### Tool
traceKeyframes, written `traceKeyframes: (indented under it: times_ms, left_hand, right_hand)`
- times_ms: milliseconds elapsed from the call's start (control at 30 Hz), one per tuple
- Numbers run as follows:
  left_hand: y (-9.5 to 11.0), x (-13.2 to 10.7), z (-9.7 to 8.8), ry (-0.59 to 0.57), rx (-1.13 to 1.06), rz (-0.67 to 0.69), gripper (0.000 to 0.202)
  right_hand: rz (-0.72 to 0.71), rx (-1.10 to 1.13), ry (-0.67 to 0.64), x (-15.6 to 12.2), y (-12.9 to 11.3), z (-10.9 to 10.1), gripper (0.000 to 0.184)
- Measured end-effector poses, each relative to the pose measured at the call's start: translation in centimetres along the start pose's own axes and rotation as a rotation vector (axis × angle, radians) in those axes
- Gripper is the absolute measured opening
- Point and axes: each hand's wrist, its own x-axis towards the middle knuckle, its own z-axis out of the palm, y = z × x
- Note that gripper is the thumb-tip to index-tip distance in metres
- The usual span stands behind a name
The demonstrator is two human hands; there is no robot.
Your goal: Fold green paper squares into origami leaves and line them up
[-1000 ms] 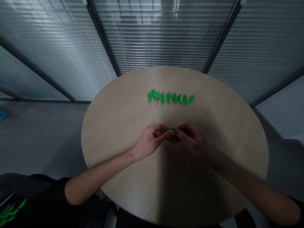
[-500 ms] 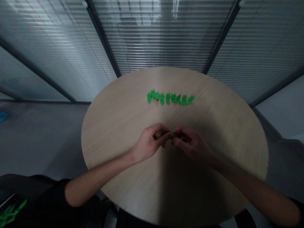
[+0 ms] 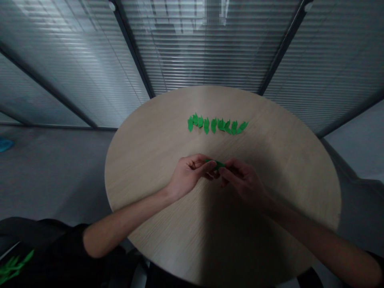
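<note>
L hand (image 3: 190, 174) and R hand (image 3: 243, 181) meet over the round wood table (image 3: 288, 168), both pinching one narrow green piece (image 3: 215, 163), prob. folded paper. L thumb & fingers are closed on its left end, R fingers on its right end, so both grips are tight, w/ no open gap; some finger contact is hidden. The piece is held up above the table, roughly midway between the hands. Further back, well apart from the hands, sits a row of green leaf shapes (image 3: 217, 125), some overlapping. Bottom left, more green leaves (image 3: 13, 266) lie just beside a black sleeve (image 3: 69, 236). Far left, a blue item (image 3: 4, 145) is on the floor. Blinds (image 3: 210, 52) run behind the table.
</note>
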Motion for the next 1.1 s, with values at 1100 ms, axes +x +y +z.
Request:
traceKeyframes:
  times_ms: [1100]
  left_hand:
    - [-0.01,-0.06,0.12,-0.051,0.134,0.101,0.029]
  right_hand:
    - [0.048,-0.059,-0.219,-0.16,-0.36,-0.20,0.032]
